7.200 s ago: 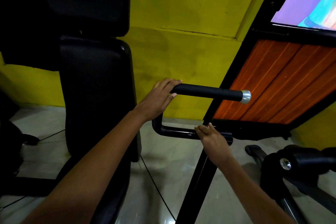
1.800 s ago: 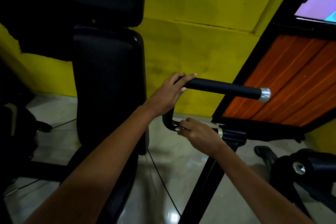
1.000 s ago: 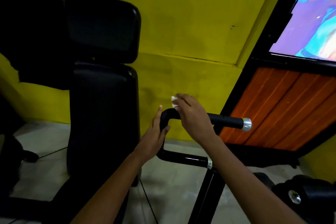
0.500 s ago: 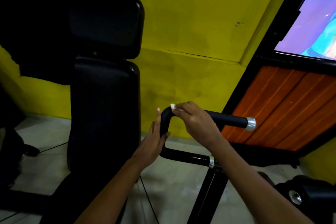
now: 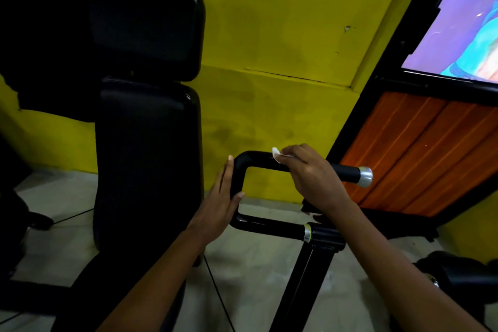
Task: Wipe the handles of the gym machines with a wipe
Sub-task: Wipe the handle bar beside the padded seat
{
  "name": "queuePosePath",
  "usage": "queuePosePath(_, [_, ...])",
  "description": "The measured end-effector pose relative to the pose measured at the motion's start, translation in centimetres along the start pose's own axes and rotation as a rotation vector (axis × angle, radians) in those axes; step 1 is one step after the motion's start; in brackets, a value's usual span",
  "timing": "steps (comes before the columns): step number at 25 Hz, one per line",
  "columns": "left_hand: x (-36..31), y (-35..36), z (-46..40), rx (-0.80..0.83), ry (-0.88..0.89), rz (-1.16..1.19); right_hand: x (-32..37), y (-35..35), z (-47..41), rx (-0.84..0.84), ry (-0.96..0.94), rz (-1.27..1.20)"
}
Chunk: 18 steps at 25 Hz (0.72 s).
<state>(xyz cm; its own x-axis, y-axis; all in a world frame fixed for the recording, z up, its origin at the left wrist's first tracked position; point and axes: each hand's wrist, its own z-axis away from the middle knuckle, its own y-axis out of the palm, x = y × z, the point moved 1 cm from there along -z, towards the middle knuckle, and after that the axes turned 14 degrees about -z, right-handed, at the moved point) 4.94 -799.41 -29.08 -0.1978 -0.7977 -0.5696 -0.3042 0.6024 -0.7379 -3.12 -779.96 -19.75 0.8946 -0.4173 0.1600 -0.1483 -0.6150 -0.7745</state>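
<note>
- The black C-shaped tubular machine handle with a silver end cap (image 5: 258,160) stands out sideways from a black upright post (image 5: 299,286), just right of the tall black padded seat back (image 5: 147,159) and in front of the yellow wall (image 5: 269,35).
- The small white crumpled wipe (image 5: 277,155) sits on the upper bar of that handle, near its left bend; only a corner shows past the fingers.
- The right hand (image 5: 312,178) curls over the upper bar and holds the wipe against it. So little wipe is exposed that bare fingers, I judge, could rub the bar in place of the cloth.
- If that grip loosens during a stroke toward the silver cap, the wipe could bunch or slip out and drop to the pale tiled floor (image 5: 250,272).
- The left hand (image 5: 219,205) lies flat, fingers straight, against the vertical bend, holding nothing. Should it ease off, the handle may swing under the wiping pressure; I cannot tell whether it pivots.
- That palm covers the bend, so this patch may get missed.
- The lower bar (image 5: 269,226) seems easy to skip too.
</note>
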Motion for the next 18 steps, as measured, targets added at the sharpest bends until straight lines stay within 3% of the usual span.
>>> queuePosePath(7, [0.2,0.3,-0.1,-0.005,0.011,-0.030,-0.4,-0.6,0.4,0.021,-0.022,-0.025])
queuePosePath(10, [0.1,0.3,0.1,-0.032,0.057,-0.127,-0.5,-0.6,-0.5,-0.008,0.103,-0.011])
queuePosePath(15, [0.2,0.2,0.4,-0.080,0.106,-0.311,-0.6,-2.3,2.2,0.061,0.027,0.082])
queuePosePath(18, [0.3,0.2,0.6,-0.101,0.136,-0.394,-1.7,-3.5,2.3,0.004,0.140,0.124])
